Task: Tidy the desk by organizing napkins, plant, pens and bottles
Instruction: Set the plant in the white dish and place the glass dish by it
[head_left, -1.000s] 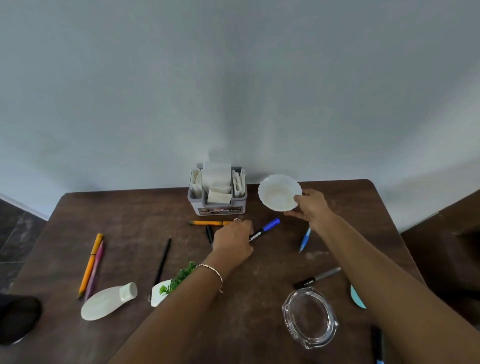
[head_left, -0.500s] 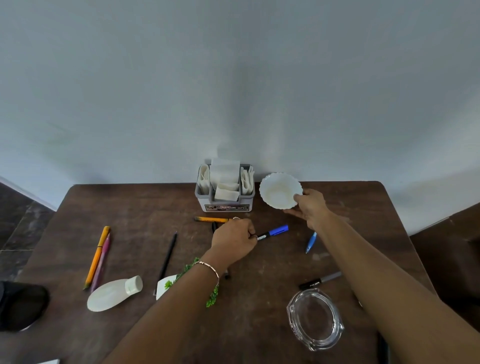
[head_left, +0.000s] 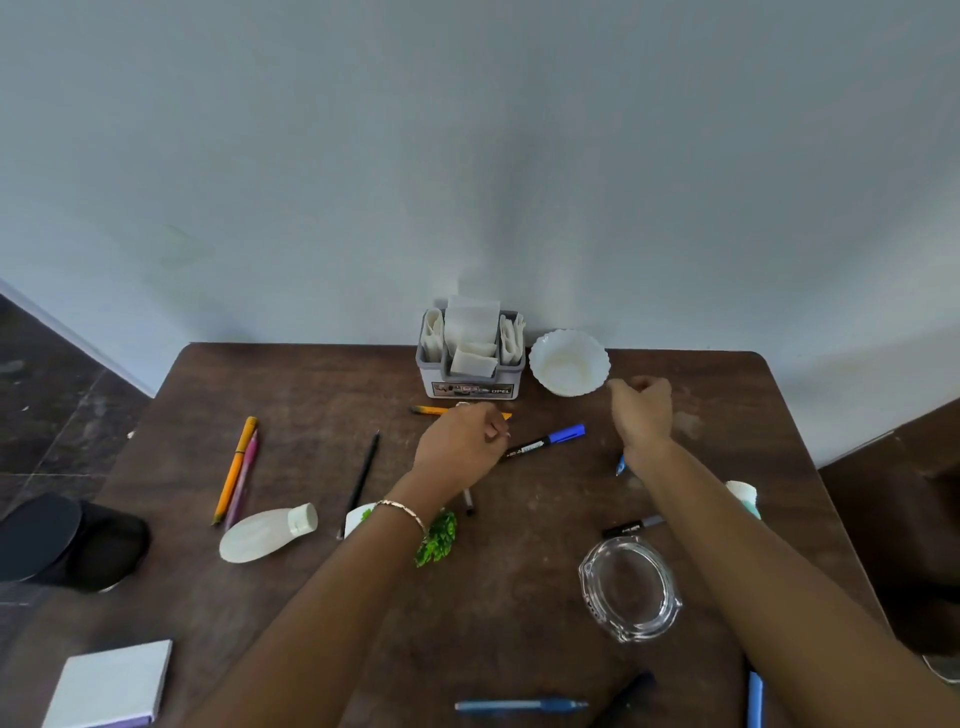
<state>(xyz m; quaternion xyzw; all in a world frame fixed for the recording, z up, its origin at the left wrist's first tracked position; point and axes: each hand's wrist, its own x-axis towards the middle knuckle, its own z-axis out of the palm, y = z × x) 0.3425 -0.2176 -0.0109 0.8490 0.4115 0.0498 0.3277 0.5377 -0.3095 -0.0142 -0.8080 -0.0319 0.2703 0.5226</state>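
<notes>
Loads left loose up front: a blue pen (head_left: 519, 705) at the near edge, then the glass ashtray (head_left: 628, 590), the toppled plant (head_left: 437, 535) and a white bottle (head_left: 267, 532) on its side.

Mid-table, pinching the black end of the blue-capped marker (head_left: 545, 441) with the left hand (head_left: 460, 447), fingers curled onto it. Can't tell if it's lifted off the table (head_left: 291, 395) yet. Probably headed for the white bowl (head_left: 569, 362). Would shift the grip nearer the middle to stop the cap end swinging, lift level, and lower it in instead of tossing it. Also worth minding the orange pencil (head_left: 431, 410) just behind the knuckles.

Versus half a second back: no more holding the bowl with the right hand (head_left: 641, 410). Pulled just off the rim now, fingers loosely curled on nothing. Bowl set down at the wall, right beside the napkin holder (head_left: 470, 358).
</notes>
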